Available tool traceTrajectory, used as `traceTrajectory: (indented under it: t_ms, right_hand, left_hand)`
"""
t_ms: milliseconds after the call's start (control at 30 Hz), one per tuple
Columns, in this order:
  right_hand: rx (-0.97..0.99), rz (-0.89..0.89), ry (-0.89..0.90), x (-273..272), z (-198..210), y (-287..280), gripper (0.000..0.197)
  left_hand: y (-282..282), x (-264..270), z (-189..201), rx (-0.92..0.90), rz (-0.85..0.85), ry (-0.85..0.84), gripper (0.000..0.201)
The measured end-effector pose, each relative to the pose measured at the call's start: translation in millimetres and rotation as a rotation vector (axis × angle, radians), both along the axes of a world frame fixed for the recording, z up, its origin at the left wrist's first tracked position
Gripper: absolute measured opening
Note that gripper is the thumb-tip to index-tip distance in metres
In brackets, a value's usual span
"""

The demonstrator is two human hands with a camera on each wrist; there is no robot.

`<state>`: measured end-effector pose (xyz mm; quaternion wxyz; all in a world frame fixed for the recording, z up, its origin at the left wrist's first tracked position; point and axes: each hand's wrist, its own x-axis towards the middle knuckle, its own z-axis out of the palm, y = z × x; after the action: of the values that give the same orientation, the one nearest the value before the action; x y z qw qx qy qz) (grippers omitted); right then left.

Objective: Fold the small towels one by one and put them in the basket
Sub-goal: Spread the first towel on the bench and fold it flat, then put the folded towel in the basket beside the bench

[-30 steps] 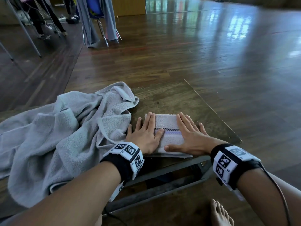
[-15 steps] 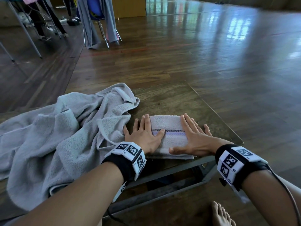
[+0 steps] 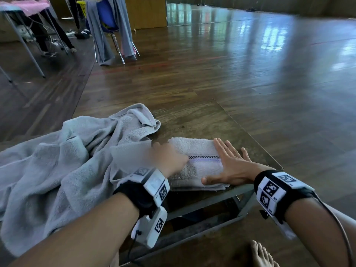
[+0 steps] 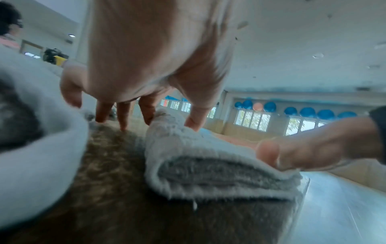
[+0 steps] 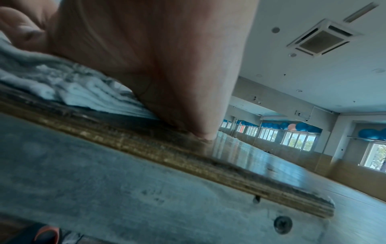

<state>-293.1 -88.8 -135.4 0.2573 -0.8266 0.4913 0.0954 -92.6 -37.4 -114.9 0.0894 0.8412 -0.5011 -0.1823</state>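
A small white towel [image 3: 196,160] with a checked stripe lies folded on the low wooden table [image 3: 202,120]. My right hand [image 3: 231,164] lies flat on the towel's right part, with its thumb along the near edge. The right wrist view shows that palm [image 5: 156,49] pressing the layered towel [image 5: 73,92] against the table. My left hand [image 3: 169,158] is blurred at the towel's left end. From the left wrist, its fingers [image 4: 123,115] point down beside the folded towel [image 4: 208,165] and its thumb touches the top. No basket is in view.
A large crumpled grey towel [image 3: 57,160] covers the table's left half, right beside my left hand. The table's right edge [image 3: 250,135] and near metal frame [image 3: 202,201] are close. A bare foot [image 3: 262,255] is below, and a chair with draped cloth [image 3: 111,29] stands far back.
My left hand has slid left off the top of the folded towel to its left end and is moving. My right hand stays flat on the towel.
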Motion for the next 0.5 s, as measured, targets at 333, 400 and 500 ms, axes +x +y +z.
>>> traceTrajectory:
  t_ms: [333, 400, 500]
  right_hand:
    - [0.062, -0.181, -0.63, 22, 27, 23, 0.08]
    - [0.126, -0.182, -0.724, 29, 37, 29, 0.076]
    - [0.247, -0.176, -0.887, 40, 55, 38, 0.095]
  left_hand:
    - [41, 10, 45, -0.254, 0.189, 1.033, 0.015]
    - [53, 21, 56, -0.245, 0.225, 1.18, 0.016]
    - [76, 41, 74, -0.293, 0.257, 1.321, 0.011]
